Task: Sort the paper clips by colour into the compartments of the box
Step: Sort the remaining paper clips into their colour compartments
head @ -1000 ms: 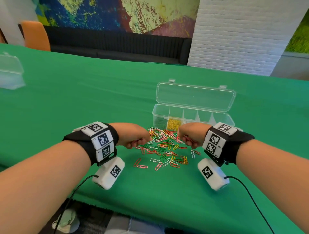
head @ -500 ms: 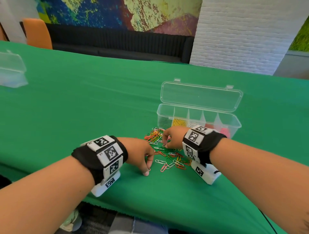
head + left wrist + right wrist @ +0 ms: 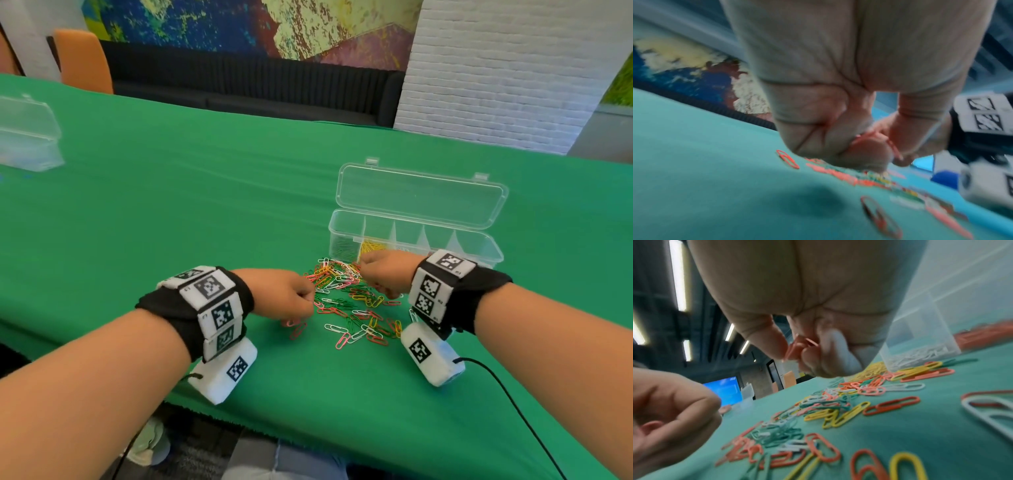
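The paper clips [image 3: 349, 301] lie heaped on the green tablecloth [image 3: 171, 205], just at 6 o'clock of the open clear box [image 3: 414, 236], whose left compartments hold green and yellow clips. The left hand [image 3: 284, 294], at 9 o'clock of the heap, pinches red clips [image 3: 894, 147]. The right hand [image 3: 387, 270], at 1 o'clock of the heap, pinches pink clips [image 3: 799, 345].

No words, brands or numbers can be read here. The wristbands [image 3: 212, 308] carry black-and-white square code markers. The small print beside them is too tiny to read.
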Available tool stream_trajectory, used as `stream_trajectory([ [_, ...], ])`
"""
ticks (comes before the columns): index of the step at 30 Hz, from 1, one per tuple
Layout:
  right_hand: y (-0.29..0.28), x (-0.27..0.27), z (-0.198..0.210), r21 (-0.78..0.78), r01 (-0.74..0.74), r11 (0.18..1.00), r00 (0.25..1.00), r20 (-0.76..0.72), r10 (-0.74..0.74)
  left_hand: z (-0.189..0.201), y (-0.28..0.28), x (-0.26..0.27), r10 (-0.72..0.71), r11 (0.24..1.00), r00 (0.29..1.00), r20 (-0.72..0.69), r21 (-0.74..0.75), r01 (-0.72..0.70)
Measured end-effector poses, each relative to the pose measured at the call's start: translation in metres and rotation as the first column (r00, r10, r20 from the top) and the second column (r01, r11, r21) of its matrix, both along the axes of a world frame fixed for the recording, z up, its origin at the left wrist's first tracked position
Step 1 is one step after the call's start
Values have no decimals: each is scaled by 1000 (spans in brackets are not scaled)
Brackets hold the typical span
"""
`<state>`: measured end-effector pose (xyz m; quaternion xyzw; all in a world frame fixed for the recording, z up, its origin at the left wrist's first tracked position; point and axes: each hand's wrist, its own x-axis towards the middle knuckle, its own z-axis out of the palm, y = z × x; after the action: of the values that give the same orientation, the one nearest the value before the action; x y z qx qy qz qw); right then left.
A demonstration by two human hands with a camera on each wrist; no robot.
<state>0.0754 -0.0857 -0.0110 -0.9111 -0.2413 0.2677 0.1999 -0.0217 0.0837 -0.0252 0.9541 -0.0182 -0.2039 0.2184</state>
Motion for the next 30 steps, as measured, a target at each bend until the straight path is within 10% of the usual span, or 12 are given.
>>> stream_trajectory([
  [4, -13, 3, -2, 159, 131, 979, 976, -192, -99, 5, 1, 4, 255, 846, 965, -55, -471, -250],
  [7, -20, 2, -3, 211, 213, 954, 949, -278, -150, 7, 4, 8, 358, 766, 931, -66, -549, -334],
  [14, -19, -16, 3, 30, -69, 997, 998, 14, 69, 12, 5, 18, 227, 973, 972, 66, -50, -224],
  [18, -11, -32, 5, -61, -258, 964, 961, 90, 263, 10, 3, 19, 89, 973, 990, 110, 205, -111],
  [30, -2, -38, -11, -228, -521, 822, 814, 158, 559, -5, 5, 26, 77, 941, 990, 117, 319, -111],
])
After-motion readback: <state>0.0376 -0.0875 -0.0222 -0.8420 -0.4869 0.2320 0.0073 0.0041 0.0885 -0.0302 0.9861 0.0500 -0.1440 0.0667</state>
